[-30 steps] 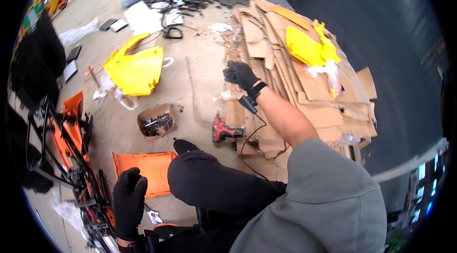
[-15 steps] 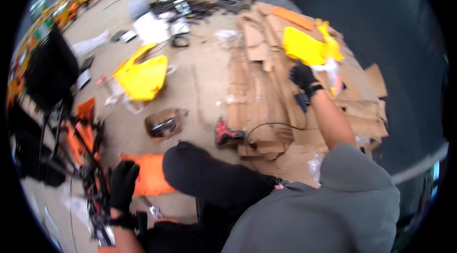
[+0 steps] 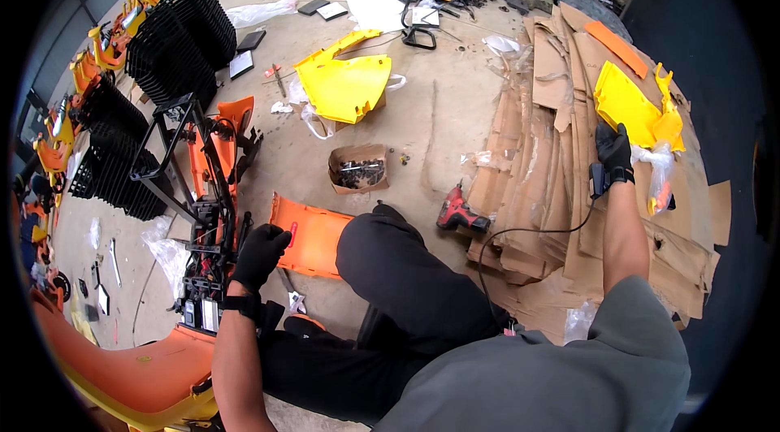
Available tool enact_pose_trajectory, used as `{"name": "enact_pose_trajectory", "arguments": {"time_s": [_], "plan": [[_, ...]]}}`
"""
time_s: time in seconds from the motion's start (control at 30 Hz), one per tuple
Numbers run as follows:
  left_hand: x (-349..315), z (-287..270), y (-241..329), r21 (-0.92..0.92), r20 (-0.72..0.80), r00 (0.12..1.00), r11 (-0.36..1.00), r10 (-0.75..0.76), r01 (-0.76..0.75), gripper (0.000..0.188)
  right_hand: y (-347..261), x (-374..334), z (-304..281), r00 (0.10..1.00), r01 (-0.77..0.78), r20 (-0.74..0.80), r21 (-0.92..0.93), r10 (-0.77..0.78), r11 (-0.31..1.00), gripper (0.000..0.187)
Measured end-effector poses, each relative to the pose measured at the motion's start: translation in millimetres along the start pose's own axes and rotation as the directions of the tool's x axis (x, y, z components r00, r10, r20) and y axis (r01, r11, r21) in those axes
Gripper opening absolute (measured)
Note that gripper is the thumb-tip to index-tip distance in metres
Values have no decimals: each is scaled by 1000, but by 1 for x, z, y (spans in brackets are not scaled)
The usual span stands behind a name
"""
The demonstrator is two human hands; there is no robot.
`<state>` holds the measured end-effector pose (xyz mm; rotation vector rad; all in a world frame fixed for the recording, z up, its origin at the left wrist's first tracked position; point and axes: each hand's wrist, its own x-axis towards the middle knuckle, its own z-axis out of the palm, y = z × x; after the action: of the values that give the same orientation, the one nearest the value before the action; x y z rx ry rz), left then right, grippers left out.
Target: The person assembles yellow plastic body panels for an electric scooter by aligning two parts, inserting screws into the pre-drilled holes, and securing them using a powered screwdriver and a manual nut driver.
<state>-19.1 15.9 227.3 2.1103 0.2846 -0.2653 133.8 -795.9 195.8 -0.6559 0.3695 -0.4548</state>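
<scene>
Bending one knee [image 3: 386, 241], which serves as the centre of the clock, the person [image 3: 528, 383] has the two hands well apart. At two o'clock, the black-gloved right hand [image 3: 614, 154] is at the lower edge of a yellow panel [image 3: 622, 101], which lies on a pile of flattened cardboard [image 3: 520, 180]. Its fingers are near this edge, but one cannot tell if they pinch it or only touch it. A small black box [image 3: 597, 179] sits at this hand, with a black cable [image 3: 536, 230] running back to the person. Beside the panel, at its three o'clock, lies a forked yellow part [image 3: 667, 117]. At nine o'clock, the black-gloved left hand [image 3: 258, 257] is between a dark metal frame [image 3: 215, 253] and an orange panel [image 3: 313, 249] on the floor [image 3: 414, 148]. Its fingers are curled, and a small red thing [image 3: 293, 234] shows just beside their tips; whether they hold it cannot be told. A red and black drill [image 3: 461, 214] lies at two o'clock, nearer than the right hand. At eleven o'clock stands an open carton [image 3: 366, 187] with small dark parts [image 3: 361, 172] inside.
</scene>
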Motion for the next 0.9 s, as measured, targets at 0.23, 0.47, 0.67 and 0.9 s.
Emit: {"name": "enact_pose_trajectory", "arguments": {"time_s": [0.23, 0.47, 0.67, 0.9], "plan": [[1, 1, -14, 73, 0, 1000, 997, -18, 18, 28, 19, -15, 28, 997, 42, 59, 21, -43, 999, 45], [7, 10, -12, 95, 8, 1000, 995, -16, 15, 28, -11, 36, -23, 901, 379, 388, -488, -193, 786, 42], [8, 8, -22, 165, 26, 1000, 986, 10, -14, 33, 31, 37, 22, 619, -350, 673, -224, 404, 910, 32], [-2, 7, -6, 76, 38, 999, 997, -18, 15, 22, 296, -81, 184, 661, -386, 342, -607, 668, 694, 51]]}}
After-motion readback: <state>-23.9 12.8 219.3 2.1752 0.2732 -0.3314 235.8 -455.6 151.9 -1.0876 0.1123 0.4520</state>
